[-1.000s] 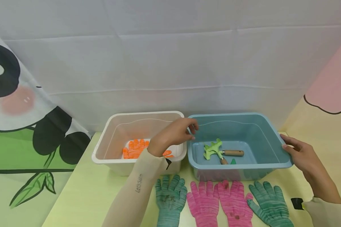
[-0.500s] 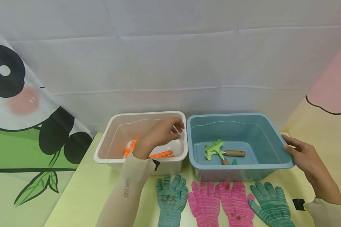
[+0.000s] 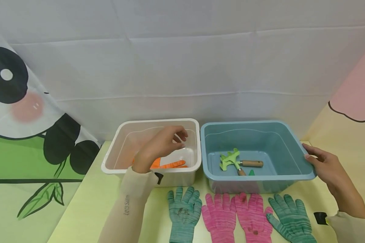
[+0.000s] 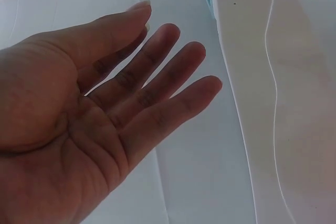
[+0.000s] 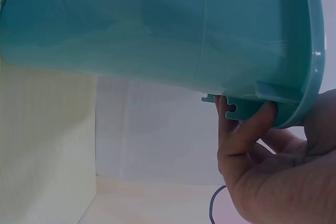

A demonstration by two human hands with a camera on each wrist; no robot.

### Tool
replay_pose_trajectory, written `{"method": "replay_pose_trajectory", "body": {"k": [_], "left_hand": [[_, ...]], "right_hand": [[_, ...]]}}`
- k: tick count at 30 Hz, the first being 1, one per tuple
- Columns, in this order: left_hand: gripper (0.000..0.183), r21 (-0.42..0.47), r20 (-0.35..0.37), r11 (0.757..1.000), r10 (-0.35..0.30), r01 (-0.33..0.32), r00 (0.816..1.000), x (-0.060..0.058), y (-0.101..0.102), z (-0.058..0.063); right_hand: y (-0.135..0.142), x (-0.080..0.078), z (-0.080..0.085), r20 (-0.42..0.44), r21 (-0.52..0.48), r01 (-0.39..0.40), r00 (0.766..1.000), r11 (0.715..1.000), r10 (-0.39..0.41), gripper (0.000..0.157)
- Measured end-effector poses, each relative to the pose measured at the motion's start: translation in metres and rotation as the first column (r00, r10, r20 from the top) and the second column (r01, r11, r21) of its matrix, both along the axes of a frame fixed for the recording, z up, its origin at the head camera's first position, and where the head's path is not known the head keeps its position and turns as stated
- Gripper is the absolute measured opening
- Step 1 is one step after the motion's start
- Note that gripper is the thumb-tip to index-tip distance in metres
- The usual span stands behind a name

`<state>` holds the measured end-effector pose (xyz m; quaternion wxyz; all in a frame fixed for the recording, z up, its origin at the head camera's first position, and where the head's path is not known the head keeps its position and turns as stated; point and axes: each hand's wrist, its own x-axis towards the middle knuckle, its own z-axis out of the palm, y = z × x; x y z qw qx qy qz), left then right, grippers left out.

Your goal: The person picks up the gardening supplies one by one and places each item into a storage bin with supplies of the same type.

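Observation:
Above the white plastic bin (image 3: 197,148) my left hand (image 3: 162,143) hovers with loosely bent fingers and holds nothing. In the left wrist view the palm of this hand (image 4: 105,103) shows bare. Orange gloves (image 3: 173,164) lie in the white bin, partly hidden under the left wrist. At the right end of the blue plastic bin (image 3: 261,177), my right hand (image 3: 325,165) grips the rim. The right wrist view shows its fingers (image 5: 247,135) curled under the lip of that bin. Inside the blue bin lie green hand rakes (image 3: 231,158) with wooden handles.
In front of the bins lie a green glove (image 3: 184,212), two pink gloves (image 3: 220,216) and another green glove (image 3: 293,216), side by side on the pale yellow table (image 3: 79,209). A white cloth (image 3: 182,67) hangs behind. A small green tip (image 3: 251,172) shows in the blue bin.
My left hand has moved left, from over the gap between the bins to over the white bin, covering more of the orange gloves. My right hand stays at the blue bin's rim.

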<state>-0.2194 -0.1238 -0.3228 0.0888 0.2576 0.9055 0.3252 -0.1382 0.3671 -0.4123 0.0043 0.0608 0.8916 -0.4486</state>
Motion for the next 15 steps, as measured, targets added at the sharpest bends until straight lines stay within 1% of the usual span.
{"method": "replay_pose_trajectory", "body": {"k": [6, 9, 15], "left_hand": [[0.022, 0.017, -0.002, 0.999, 0.037, -0.037, 0.999, 0.005, -0.015, -0.001], [0.022, 0.027, -0.007, 0.998, 0.049, -0.049, 0.999, 0.006, -0.024, -0.002], [0.022, 0.025, 0.007, 0.995, 0.096, -0.096, 0.995, 0.008, -0.042, -0.006]], "right_hand": [[0.0, 0.0, 0.001, 0.001, -0.003, -0.004, 1.0, 1.0, 0.004, 0.057], [0.0, 0.0, 0.001, -0.001, -0.005, -0.005, 1.0, 1.0, 0.005, 0.057], [0.0, 0.0, 0.0, -0.006, -0.007, -0.002, 1.0, 1.0, 0.002, 0.057]]}}
